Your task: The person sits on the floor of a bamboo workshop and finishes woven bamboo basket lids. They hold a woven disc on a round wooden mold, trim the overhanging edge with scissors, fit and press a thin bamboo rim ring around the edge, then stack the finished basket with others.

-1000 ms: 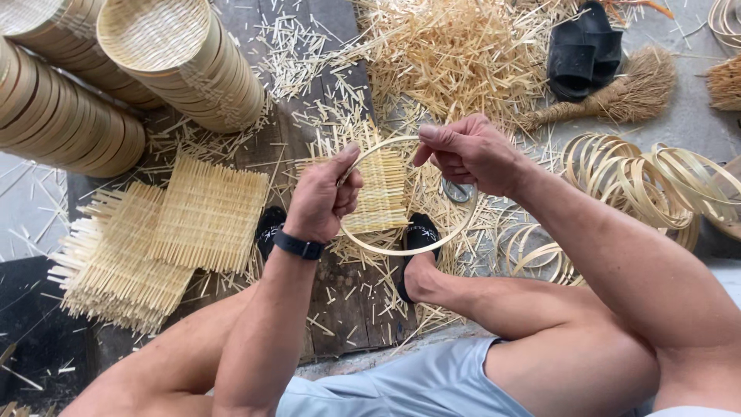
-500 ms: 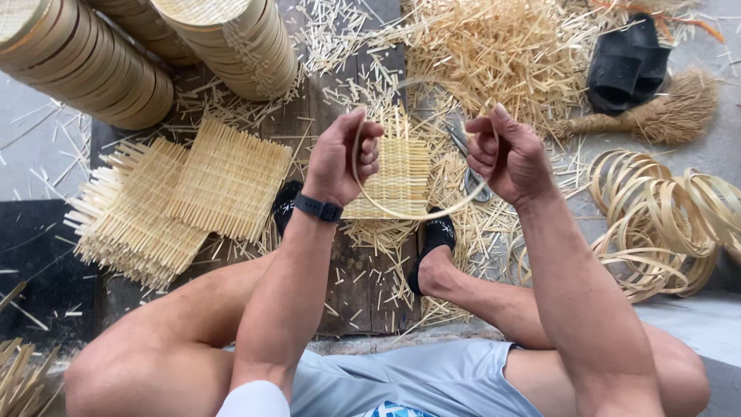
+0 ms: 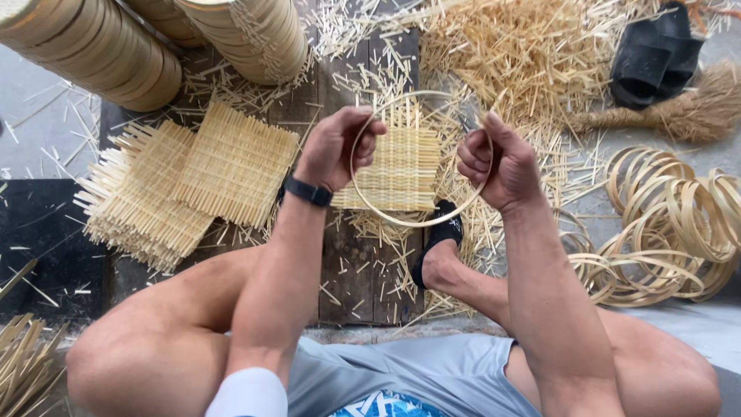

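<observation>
Your bamboo hoop (image 3: 421, 218) over the woven mat (image 3: 395, 166)

You hold the thin, pale round ring level above that square mat, which lies flat on the dark planks.

A dark wooden board (image 3: 363, 270) lies on the grey floor (image 3: 46, 116), strewn with bamboo splinters (image 3: 525, 54). Left of the board's middle lie stacked woven mats (image 3: 185, 174). Right of it, on the floor, lie coiled bamboo hoops (image 3: 664, 224).

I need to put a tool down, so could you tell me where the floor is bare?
Bare grey floor lies left of the woven mats; the dark slab below it is mostly bare. Crowded: the boards and straw heap.
</observation>
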